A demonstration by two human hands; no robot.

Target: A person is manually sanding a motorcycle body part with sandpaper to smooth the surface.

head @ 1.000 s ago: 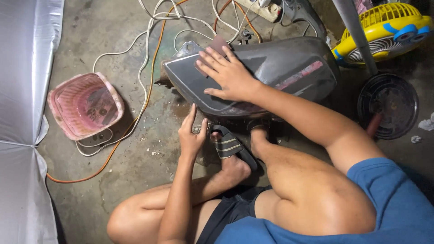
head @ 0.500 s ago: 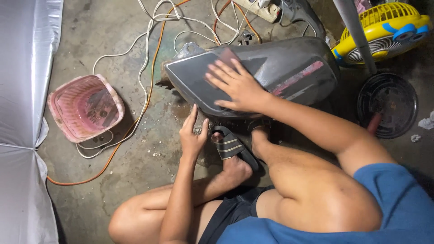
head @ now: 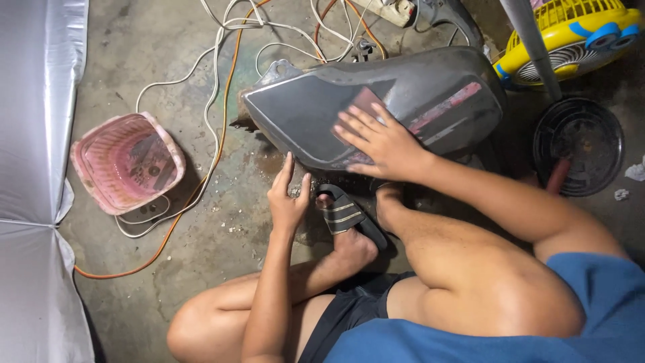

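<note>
Right hand [head: 383, 141] has slid its reddish sanding pad [head: 363, 102] down the dark grey metal motorcycle tank [head: 430, 94], fingers flat; left hand [head: 287, 202], open, steadies the lower edge.

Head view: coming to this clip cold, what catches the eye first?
The dark grey tank lying on the concrete floor at top centre, with the right hand pressing a reddish pad flat on it. The left hand braces against the tank's lower edge, beside a striped sandal. A pink basket sits to the left among tangled cables, and a yellow fan is at top right.
</note>
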